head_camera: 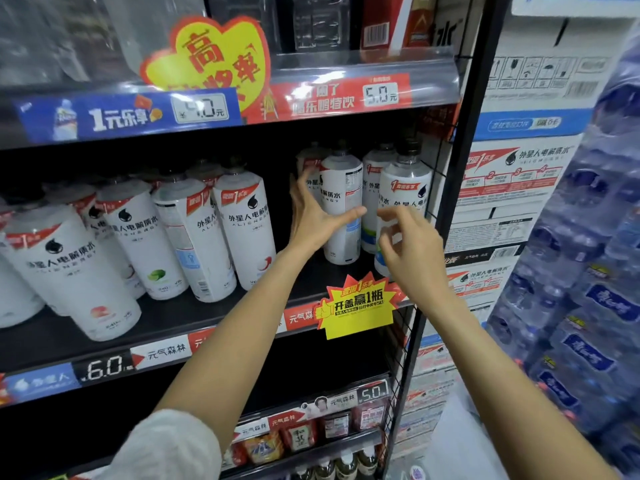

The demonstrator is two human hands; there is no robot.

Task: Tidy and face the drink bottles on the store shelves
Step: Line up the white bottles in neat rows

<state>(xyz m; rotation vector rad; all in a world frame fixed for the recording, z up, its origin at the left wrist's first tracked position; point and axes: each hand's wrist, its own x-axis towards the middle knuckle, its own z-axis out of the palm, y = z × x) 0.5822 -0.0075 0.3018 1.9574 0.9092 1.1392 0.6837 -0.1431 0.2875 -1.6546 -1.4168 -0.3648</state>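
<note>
White-sleeved drink bottles fill the middle shelf [242, 327] in two clusters. Right cluster [363, 202]: four-ish bottles, set far back, one [341, 206] showing its side panel not its logo, so facing not done there. Left cluster [138, 244] mostly logo-out, but one bottle [194, 244] shows its back label; rows uneven, some nearer the front lip than others. Judged roughly midway.

Left hand [317, 216] spread wide, fingers straight, reaching at the side-turned bottle, no grasp yet. Right hand [408, 244] loosely curled, holding nothing, just in front of the rightmost bottle [405, 192].

Room: dark gap between clusters gives sliding space. Wire side panel [436, 188] sits just beside the rightmost bottle, tight there. Upper shelf rail [346, 88] hangs low over the caps. Yellow promo tag [356, 306] sticks up at the front edge, may snag.
</note>
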